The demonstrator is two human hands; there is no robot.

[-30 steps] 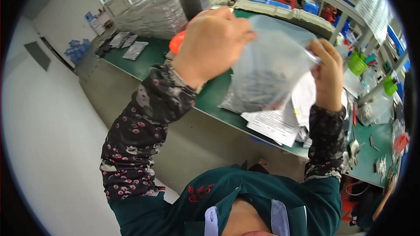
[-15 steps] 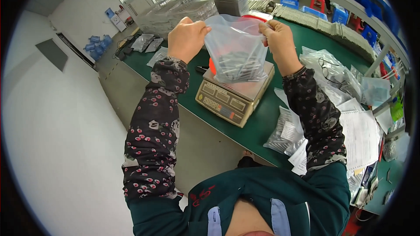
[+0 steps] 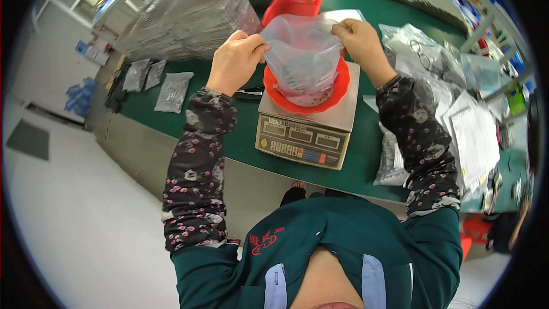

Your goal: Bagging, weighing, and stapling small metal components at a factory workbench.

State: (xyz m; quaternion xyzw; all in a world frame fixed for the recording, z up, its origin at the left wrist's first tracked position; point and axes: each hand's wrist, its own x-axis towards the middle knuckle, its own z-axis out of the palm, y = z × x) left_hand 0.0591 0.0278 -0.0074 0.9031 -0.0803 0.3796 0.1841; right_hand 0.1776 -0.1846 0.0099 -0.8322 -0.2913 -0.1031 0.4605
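A clear, soft plastic bag (image 3: pixel 302 51) with small dark parts inside is hanging between two bare hands, its lower end sagging into a round orange-red plastic bowl (image 3: pixel 337 88). The left hand (image 3: pixel 235 60) is pinching the bag's upper left edge between closed fingers and thumb. The right hand (image 3: pixel 359 43) is gripping the upper right edge in the same closed pinch, so the bag's mouth is being stretched between them.

The bowl is sitting on the steel platform of a beige electronic weighing scale (image 3: pixel 303 137), whose display and keypad are facing the person. The scale is resting on a green-topped workbench (image 3: pixel 246 143). Just behind the bowl and bag, a red rectangular plastic tray (image 3: pixel 291 4) is lying on the bench. A dark pen-like tool (image 3: pixel 249 91) is lying just left of the scale, under the left wrist.

Further left, three flat grey foil pouches (image 3: pixel 153 83) are lying near the bench edge, with a tall stack of silvery packets (image 3: pixel 189 17) behind them. To the right of the scale, a pile of clear bags and white paper sheets (image 3: pixel 457 109) is spreading across the bench. Both forearms are wearing dark floral sleeve covers (image 3: pixel 197 160).
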